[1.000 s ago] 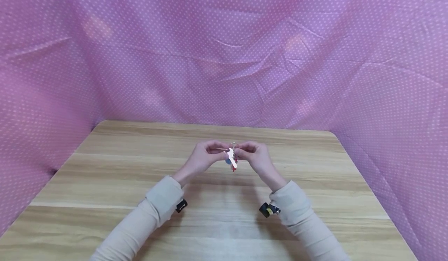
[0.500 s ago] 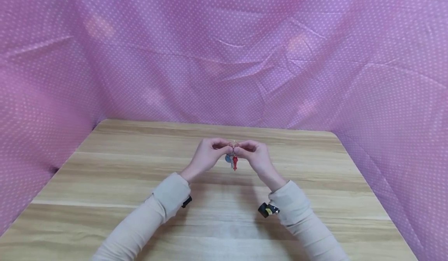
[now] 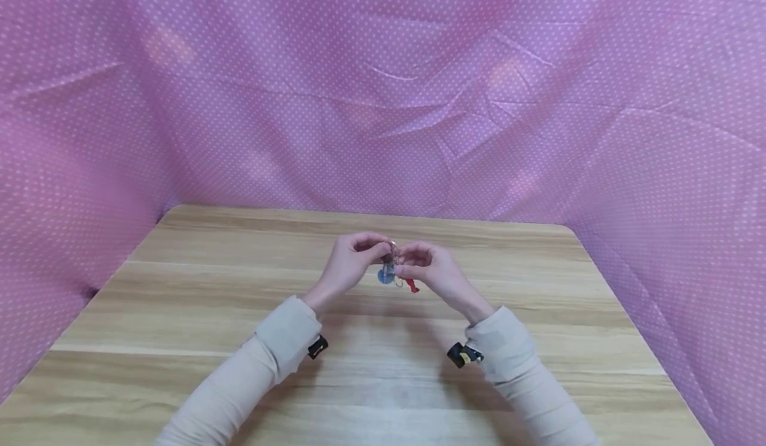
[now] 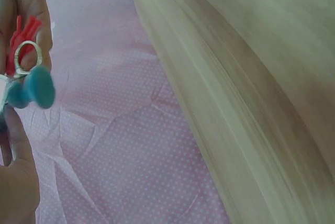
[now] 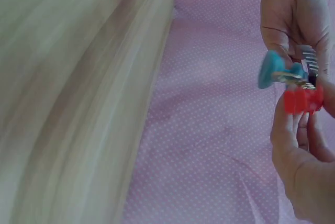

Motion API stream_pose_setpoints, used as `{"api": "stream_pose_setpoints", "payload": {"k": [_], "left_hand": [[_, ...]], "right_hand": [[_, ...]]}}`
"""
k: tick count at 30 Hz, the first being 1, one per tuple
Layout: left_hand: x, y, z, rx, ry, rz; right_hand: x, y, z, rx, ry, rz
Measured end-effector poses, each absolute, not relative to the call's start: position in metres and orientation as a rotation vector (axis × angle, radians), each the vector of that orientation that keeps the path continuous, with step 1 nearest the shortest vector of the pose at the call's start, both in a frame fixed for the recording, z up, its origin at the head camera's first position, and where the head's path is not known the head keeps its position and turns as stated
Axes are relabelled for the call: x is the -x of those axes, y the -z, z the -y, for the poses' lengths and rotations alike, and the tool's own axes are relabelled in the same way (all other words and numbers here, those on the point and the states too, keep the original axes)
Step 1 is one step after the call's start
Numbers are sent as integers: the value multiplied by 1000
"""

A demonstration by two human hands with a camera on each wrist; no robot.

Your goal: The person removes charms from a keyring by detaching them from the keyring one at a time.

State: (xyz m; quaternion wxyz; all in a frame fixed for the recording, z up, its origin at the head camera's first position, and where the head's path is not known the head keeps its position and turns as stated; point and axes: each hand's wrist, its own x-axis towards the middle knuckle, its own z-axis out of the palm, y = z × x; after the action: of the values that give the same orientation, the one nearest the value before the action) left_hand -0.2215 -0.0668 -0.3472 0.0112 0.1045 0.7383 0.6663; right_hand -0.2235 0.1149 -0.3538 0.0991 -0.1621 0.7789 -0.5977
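Note:
Both hands meet over the table, holding a keychain (image 3: 393, 249). My left hand (image 3: 353, 260) pinches its upper part between thumb and fingers. My right hand (image 3: 433, 270) grips it lower down, from the right, beside the red charm. A round blue-teal charm (image 3: 385, 274) hangs below the left thumb. The red charm (image 3: 413, 286) sticks out below the right thumb. In the left wrist view, a metal ring (image 4: 17, 60) shows between the red and teal pieces. A black-and-white striped piece (image 5: 310, 59) shows among the fingers in the right wrist view. Fingers partly hide the keychain.
The wooden table (image 3: 383, 379) spans the view beneath the forearms. Pink dotted cloth (image 3: 383, 100) hangs behind it and on both sides. A small black device (image 3: 464, 355) sits at the right cuff, another black device (image 3: 318, 347) at the left.
A white piece seen a second ago no longer shows. The blue charm has swung left and the red one right, as the right thumb shifts slightly down and the left hand slightly up.

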Motion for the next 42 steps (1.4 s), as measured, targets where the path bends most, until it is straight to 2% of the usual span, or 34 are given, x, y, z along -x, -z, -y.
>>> {"api": "stream_pose_setpoints", "payload": {"k": [5, 13, 26, 35, 42], "left_hand": [[223, 350, 71, -300, -1992, -2434], [221, 354, 69, -328, -2013, -2543], [224, 353, 69, -470, -1904, -2656], [222, 345, 68, -885, -1626, -2986], [220, 346, 66, -609, -1885, -2806]], "right_hand": [[221, 348, -117, 630, 1629, -2510], [215, 340, -115, 1046, 1141, -3019], [218, 342, -108, 955, 1300, -3103], [219, 339, -110, 967, 1316, -3059], [217, 338, -114, 917, 1462, -3000]]}}
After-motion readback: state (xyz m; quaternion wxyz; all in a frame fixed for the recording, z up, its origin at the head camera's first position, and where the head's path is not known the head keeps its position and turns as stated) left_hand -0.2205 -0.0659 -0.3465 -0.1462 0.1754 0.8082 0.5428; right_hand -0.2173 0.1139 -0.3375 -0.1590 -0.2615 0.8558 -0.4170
